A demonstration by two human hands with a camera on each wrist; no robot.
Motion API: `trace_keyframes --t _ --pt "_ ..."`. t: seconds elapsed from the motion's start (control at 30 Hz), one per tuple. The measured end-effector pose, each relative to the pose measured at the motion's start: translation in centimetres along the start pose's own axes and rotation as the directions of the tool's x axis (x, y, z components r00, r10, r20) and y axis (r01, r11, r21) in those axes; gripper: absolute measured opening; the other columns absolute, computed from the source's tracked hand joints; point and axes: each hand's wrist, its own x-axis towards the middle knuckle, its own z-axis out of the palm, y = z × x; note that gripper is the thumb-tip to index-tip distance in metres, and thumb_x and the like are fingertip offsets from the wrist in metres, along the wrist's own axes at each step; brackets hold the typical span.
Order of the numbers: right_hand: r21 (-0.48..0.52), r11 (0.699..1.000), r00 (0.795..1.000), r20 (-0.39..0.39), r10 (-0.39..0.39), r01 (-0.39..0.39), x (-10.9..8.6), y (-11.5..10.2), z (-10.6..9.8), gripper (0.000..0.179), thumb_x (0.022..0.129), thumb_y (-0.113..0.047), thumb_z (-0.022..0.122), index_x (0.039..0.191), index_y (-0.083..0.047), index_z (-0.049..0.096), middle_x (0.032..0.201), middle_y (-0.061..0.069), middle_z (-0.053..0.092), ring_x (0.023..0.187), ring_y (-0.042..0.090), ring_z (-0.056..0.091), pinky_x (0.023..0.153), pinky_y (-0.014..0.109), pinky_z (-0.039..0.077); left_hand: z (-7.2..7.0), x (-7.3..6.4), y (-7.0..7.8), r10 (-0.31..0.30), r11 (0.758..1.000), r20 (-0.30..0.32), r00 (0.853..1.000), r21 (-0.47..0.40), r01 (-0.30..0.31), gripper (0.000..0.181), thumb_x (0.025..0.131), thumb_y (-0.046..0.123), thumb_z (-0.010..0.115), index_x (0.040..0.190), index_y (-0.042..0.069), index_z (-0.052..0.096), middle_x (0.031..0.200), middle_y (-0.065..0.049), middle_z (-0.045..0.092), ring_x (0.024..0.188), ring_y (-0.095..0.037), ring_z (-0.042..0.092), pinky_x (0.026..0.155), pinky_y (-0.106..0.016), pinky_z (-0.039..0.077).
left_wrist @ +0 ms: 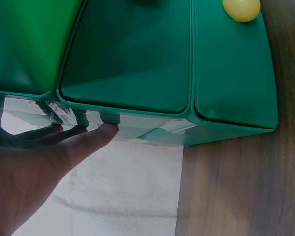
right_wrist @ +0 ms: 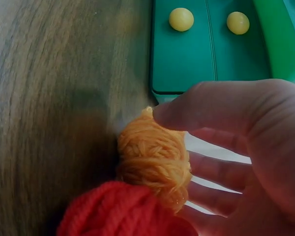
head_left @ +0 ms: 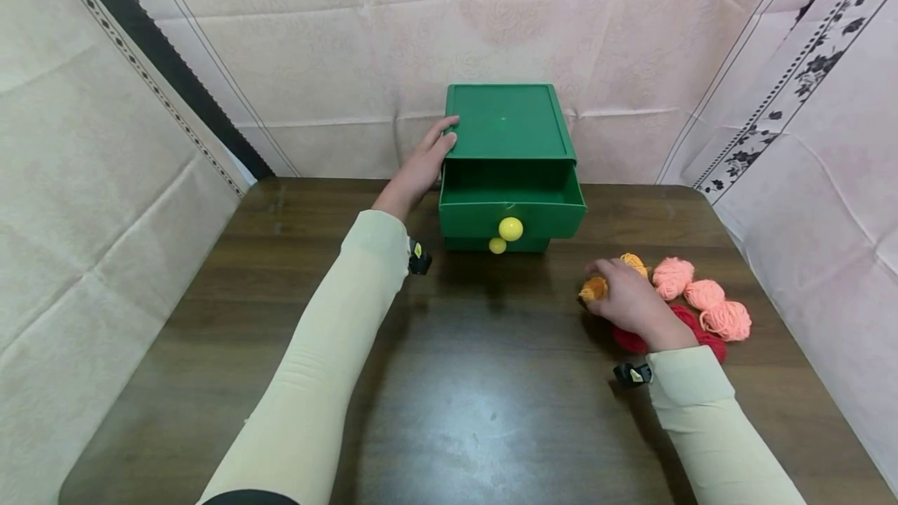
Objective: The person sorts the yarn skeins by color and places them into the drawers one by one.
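A green drawer box (head_left: 508, 121) stands at the back of the table, its upper drawer (head_left: 484, 220) pulled out towards me. Yellow round knobs (head_left: 510, 229) mark the drawer fronts. My left hand (head_left: 423, 166) rests against the box's left side, fingers extended along the taped wall in the left wrist view. At the right, my right hand (head_left: 627, 301) holds an orange yarn ball (right_wrist: 155, 152) between thumb and fingers, low over the table. Red yarn (right_wrist: 123, 211) lies close beside that ball in the right wrist view, and partly under the hand and wrist in the head view.
Several pink yarn balls (head_left: 727, 321) lie right of my right hand. A yellow-orange yarn ball (head_left: 634, 263) sits just behind it. The brown wooden table (head_left: 449, 411) has pale patterned cloth (head_left: 449, 37) hanging behind and at both sides.
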Motion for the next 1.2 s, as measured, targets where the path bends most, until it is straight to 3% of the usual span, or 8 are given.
trace_keyframes --t 0.53,0.9,1.2 --pt "-0.038 0.999 0.999 0.021 -0.039 0.04 0.18 0.35 0.69 0.048 0.079 -0.008 0.073 0.124 -0.002 0.057 0.12 0.024 0.059 0.104 0.037 0.057 0.093 0.059 0.046 -0.06 0.07 -0.2 0.012 1.0 -0.002 1.0 -0.009 -0.012 0.048 0.104 0.042 0.034 0.152 0.04 0.025 0.161 -0.001 0.018 0.136 -0.03 0.038 0.1 -0.056 0.043" --pt "-0.06 0.996 0.997 -0.042 -0.063 0.06 0.02 0.22 0.72 0.04 0.079 -0.011 0.074 0.117 -0.004 0.061 0.112 0.019 0.061 0.097 0.034 0.056 0.089 0.056 0.048 0.03 -0.14 -0.02 0.004 1.0 -0.002 1.0 0.015 -0.004 0.048 0.105 0.042 0.033 0.152 0.04 0.024 0.161 0.0 0.018 0.137 -0.028 0.036 0.102 -0.054 0.043" --pt "-0.004 0.997 0.993 -0.097 -0.073 0.073 -0.03 -0.44 0.13 0.04 0.084 -0.014 0.071 0.121 -0.006 0.06 0.119 0.018 0.058 0.097 0.033 0.056 0.088 0.055 0.05 0.03 -0.17 0.02 0.01 1.0 -0.005 1.0 -0.001 -0.01 0.048 0.105 0.04 0.033 0.152 0.038 0.025 0.161 -0.001 0.018 0.137 -0.029 0.037 0.102 -0.054 0.043"
